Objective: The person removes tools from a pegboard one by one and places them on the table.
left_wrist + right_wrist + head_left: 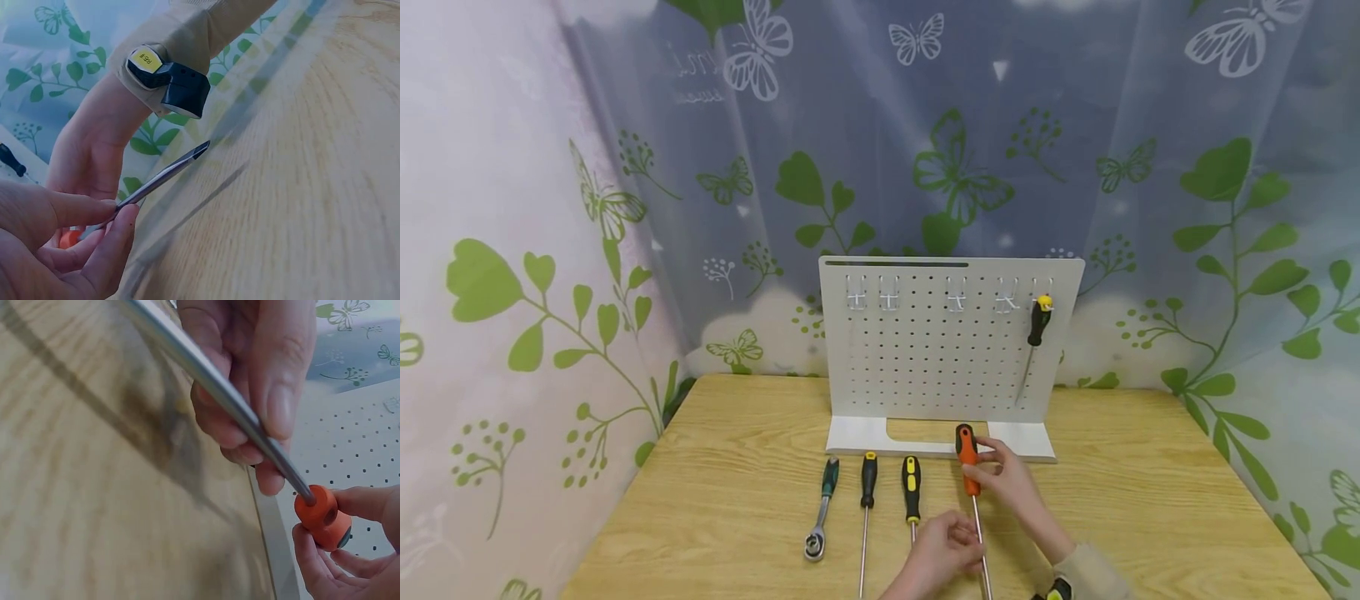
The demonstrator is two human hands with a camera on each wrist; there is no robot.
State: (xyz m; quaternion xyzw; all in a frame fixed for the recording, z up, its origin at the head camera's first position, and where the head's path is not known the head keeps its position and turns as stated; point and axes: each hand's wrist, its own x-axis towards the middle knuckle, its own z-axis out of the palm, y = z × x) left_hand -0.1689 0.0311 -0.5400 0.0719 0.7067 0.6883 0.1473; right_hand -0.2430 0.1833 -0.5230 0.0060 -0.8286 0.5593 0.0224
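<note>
Both hands are on one screwdriver (967, 458) with an orange and black handle and a long metal shaft. My right hand (1011, 479) grips the handle from the right side, thumb and fingers round it. Lower down, my left hand (938, 552) pinches the shaft between thumb and fingers. In the left wrist view the flat blade tip (201, 149) points away over the wood, its shadow apart from it. The orange handle end (320, 512) sits between the right fingers in the right wrist view.
A white pegboard (925, 358) with several wire hooks (956, 302) stands behind; a black and yellow screwdriver (1040, 321) hangs at its right. Left of my hands lie a ratchet wrench (822, 508), a black screwdriver (868, 479) and a yellow-black screwdriver (912, 487) on the wooden table (722, 500).
</note>
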